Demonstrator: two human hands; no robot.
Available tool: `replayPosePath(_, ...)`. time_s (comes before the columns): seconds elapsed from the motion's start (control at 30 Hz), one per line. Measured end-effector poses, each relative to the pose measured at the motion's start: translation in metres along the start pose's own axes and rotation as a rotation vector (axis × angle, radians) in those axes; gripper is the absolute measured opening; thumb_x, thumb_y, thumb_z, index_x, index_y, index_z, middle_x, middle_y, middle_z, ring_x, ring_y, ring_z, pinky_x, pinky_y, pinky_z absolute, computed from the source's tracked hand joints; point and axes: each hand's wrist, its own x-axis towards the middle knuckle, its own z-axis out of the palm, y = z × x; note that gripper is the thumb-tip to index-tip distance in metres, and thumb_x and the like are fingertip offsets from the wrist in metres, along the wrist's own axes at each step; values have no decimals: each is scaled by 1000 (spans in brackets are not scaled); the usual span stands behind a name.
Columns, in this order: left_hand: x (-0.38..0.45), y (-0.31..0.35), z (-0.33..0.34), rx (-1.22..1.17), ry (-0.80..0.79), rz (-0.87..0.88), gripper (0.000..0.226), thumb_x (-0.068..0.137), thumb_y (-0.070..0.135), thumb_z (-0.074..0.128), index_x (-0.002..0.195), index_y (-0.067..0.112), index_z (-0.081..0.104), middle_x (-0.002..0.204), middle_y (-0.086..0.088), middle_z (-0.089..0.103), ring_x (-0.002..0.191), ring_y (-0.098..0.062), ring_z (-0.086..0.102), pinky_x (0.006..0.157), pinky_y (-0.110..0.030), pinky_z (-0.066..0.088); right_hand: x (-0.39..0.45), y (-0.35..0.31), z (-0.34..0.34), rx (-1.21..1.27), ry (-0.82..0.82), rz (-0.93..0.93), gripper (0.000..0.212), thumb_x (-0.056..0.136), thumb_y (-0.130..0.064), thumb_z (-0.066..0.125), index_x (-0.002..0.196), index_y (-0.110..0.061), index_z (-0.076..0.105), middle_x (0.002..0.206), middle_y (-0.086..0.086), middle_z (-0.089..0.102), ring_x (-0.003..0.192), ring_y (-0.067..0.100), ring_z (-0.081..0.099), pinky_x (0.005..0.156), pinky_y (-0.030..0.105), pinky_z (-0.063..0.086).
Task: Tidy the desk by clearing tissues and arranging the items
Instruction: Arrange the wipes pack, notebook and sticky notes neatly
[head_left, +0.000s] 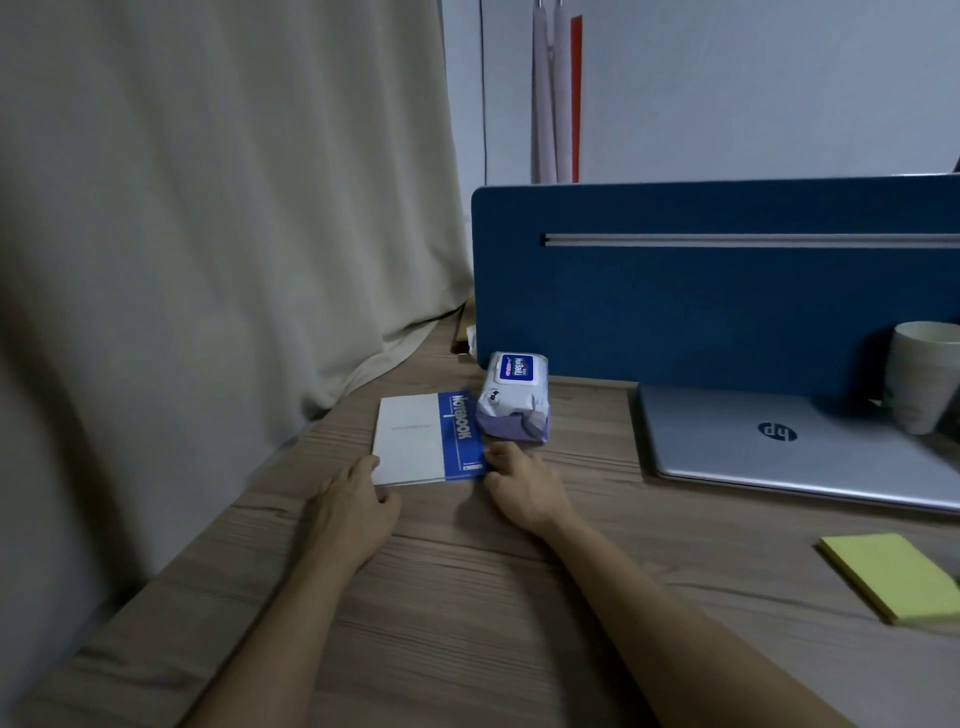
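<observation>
A white notebook (415, 436) with a blue spine band lies flat on the wooden desk (467, 597), near its far left. My left hand (353, 504) touches its near left corner with the fingers curled against the edge. My right hand (519, 483) rests at its near right corner, fingertips against the blue band. Just behind and right of the notebook sits a pack of wet wipes (514, 397) with a blue label, against the blue divider panel (727, 291).
A closed silver laptop (779, 441) lies to the right, a pale paper cup (922, 374) behind it. A yellow sticky-note pad (893, 574) sits at the near right. A beige curtain (208, 234) hangs along the desk's left side.
</observation>
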Motion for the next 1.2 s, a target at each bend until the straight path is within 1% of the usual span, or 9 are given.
replayPosePath(0.13,-17,0,-2,-2,-27,10,59,91,38,51,146,22,38,145,-4,50,126,-26,47,102,-41,42,-12,-1,-5,135,-13,33,45,84,-22,51,129,-20,52,134,6,59,121,26,53,102,38,41)
replayPosePath(0.23,-35,2,-4,3,-26,-1,60,91,39,51,147,21,38,144,-4,50,123,-26,49,100,-39,43,-33,-2,-7,206,-20,21,44,83,-14,52,126,-17,54,132,6,59,123,24,53,104,39,40)
replayPosePath(0.33,-58,4,-7,9,-30,-13,62,90,41,52,147,21,38,145,-4,50,123,-26,50,100,-40,44,-56,0,-9,181,-9,14,42,84,-16,52,125,-17,53,132,7,60,123,26,53,104,43,41)
replayPosePath(0.47,-91,9,-9,4,-60,22,64,91,41,53,149,19,36,150,-5,45,130,-27,44,107,-39,38,-91,3,-17,147,14,4,44,80,-13,50,124,-15,55,131,10,60,122,30,53,102,43,42)
replayPosePath(0.63,-138,17,-9,-1,-64,57,64,91,41,53,149,20,36,150,-4,45,131,-26,43,108,-39,38,-141,12,-32,144,-11,18,54,77,-13,48,131,-18,50,135,6,58,125,24,52,104,39,42)
replayPosePath(0.77,-165,26,-8,-23,-66,71,63,91,39,55,148,20,38,148,-3,47,129,-27,43,106,-39,38,-175,19,-42,168,-8,22,54,79,-9,49,132,-15,51,135,5,59,125,20,52,104,35,42)
replayPosePath(0.93,-186,34,-5,-14,-97,122,63,87,39,55,146,25,40,146,1,49,126,-25,44,102,-34,39,-210,31,-52,220,38,27,47,81,-3,50,126,-13,56,132,4,62,123,18,55,97,25,41)
replayPosePath(1.07,-185,42,-3,31,-142,151,62,83,46,53,143,34,41,144,3,51,126,-24,46,101,-36,40,-226,42,-58,195,101,26,43,83,-6,54,126,-12,56,130,6,62,120,20,57,102,33,45)
replayPosePath(1.2,-176,57,8,32,-172,206,60,83,50,53,140,37,45,140,4,55,124,-22,51,102,-37,40,-229,50,-59,147,203,32,34,86,-16,56,120,-15,58,121,5,66,114,22,57,96,32,48)
